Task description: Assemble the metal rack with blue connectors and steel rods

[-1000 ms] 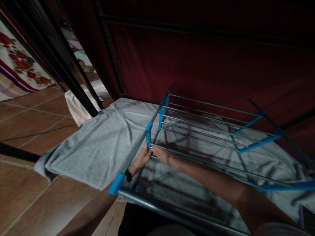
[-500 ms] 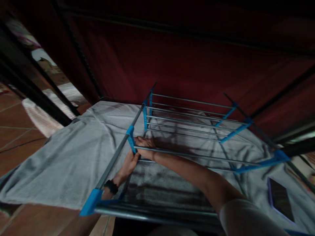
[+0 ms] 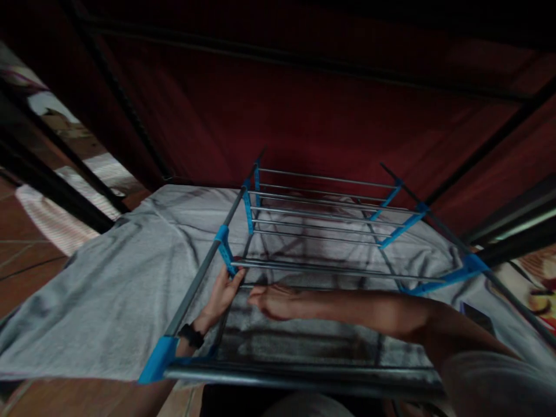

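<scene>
A metal drying rack (image 3: 324,234) with grey rods and blue plastic joints stands over a grey cloth (image 3: 108,289) spread on the floor. My left hand (image 3: 221,294), with a dark band on its wrist, reaches up from below and touches the blue joint (image 3: 226,255) on the rack's left side rail. My right hand (image 3: 275,301) hovers flat, palm down, just below the nearest thin rod (image 3: 330,269), holding nothing. Both forearms pass under the rack's near bar (image 3: 299,376).
A dark red fabric wall (image 3: 313,116) with black poles stands right behind the rack. A phone (image 3: 478,318) lies on the cloth at the right. Brown floor tiles (image 3: 17,260) and a pale striped mat (image 3: 56,220) are at the left.
My right hand has come off the thin rod and dropped back toward me, now flat below it. My left hand stays at the blue joint. The view has swung slightly right.
</scene>
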`<state>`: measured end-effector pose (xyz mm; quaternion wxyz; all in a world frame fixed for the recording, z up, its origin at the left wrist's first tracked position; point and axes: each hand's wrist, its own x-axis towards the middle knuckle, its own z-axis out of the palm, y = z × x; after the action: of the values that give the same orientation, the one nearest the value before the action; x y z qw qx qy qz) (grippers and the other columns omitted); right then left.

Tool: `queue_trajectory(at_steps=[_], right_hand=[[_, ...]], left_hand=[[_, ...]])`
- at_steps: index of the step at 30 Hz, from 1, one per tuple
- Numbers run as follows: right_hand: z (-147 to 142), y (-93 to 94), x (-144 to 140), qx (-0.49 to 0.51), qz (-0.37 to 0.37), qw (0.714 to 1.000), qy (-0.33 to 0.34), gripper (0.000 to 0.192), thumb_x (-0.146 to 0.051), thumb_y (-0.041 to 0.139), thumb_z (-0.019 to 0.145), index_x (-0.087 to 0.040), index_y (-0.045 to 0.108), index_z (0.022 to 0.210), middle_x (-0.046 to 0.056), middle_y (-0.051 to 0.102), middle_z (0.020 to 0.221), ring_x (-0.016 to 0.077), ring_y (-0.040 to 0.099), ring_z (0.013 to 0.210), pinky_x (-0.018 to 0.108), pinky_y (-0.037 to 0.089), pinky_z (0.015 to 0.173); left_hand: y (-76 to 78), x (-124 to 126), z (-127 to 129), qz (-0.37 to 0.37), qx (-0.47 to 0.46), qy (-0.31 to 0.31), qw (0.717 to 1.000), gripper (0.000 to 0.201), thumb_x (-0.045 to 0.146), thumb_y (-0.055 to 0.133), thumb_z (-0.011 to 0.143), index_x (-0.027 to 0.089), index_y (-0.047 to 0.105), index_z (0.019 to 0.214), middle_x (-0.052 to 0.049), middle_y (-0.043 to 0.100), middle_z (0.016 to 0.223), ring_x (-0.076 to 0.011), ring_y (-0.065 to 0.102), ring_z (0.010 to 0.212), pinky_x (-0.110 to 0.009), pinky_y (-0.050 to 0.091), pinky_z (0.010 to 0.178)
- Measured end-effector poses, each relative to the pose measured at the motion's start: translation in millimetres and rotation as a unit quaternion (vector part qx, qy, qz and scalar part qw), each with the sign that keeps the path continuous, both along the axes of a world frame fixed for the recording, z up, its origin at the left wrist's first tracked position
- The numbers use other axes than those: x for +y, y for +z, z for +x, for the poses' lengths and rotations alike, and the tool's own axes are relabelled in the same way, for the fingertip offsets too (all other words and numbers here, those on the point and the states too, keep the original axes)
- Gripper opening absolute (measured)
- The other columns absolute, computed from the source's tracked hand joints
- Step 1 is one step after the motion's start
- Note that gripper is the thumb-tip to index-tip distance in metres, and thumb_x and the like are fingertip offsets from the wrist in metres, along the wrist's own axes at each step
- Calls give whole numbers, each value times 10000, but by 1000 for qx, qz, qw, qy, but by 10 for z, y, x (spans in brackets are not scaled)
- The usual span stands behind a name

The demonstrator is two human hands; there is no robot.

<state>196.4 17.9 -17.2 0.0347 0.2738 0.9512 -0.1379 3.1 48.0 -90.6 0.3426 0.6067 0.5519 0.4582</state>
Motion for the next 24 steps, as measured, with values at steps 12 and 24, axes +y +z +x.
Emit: queue_trajectory(at_steps=[12,24], right_hand=[[115,341,297,2,105,980,-167,321,-160,333,982,-194,516,1243,87,629,1138,218,627,934,353,459,844],[90,538,224,14,48,981,-185,268,-283,314,1021,-241,530,1173,54,647,1157,202,646,968,298,456,777]], left_hand=[[379,-4,106,42,-71,26,996,369,380,576,866,197,524,1182,-77,619,1120,-209,584,1062,-357,446,961],[447,-41,97,32,-34,32,998,252,401,490,889,187,548,1010,-50,604,946,-192,567,932,-318,461,845]])
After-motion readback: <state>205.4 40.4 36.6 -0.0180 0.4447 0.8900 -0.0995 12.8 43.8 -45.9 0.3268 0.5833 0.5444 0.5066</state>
